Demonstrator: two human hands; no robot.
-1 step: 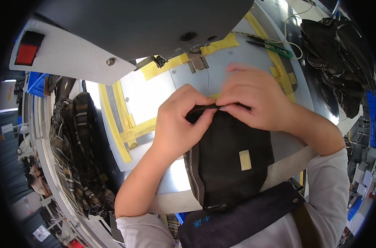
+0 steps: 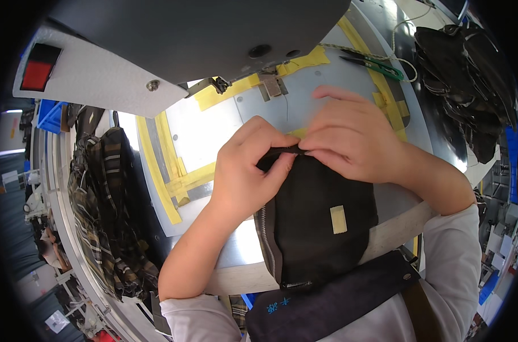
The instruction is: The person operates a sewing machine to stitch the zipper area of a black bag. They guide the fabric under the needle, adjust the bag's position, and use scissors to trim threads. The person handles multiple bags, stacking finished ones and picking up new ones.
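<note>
Apron: a dark apron [image 2: 333, 293] crosses my lap, nearest of all.
Cloth: the dark cloth piece [image 2: 321, 251] lies in front of me, over the pale front edge [image 2: 236, 278] of the table, its top edge raised in my fingers. A zipper [image 2: 264, 236] runs down its left side, and a small yellow tape patch [image 2: 339, 220] sits on its face.
Left fingers: my left hand [image 2: 245, 165] pinches the top edge between thumb and forefinger.
Right fingers: my right hand [image 2: 353, 137] pinches that same edge just beside, tips almost meeting the left ones; one finger sticks up, free.
Risk at the edge: a loose pinch could let the fold spring open; uneven pulling from my two hands could skew it.
Risk below: the overhanging cloth could slide toward my lap if both pinches gave way.
Pouch: whether the cloth forms a pocket with anything inside, I cannot tell.
Machine: a dark machine head [image 2: 213, 34] stands beyond my hands.
Snips: green-handled snips [image 2: 387, 69] lie beyond my right hand, near a cord [image 2: 404, 58].
Bin: a blue bin [image 2: 52, 115] stands far left; its contents are too small to make out.
</note>
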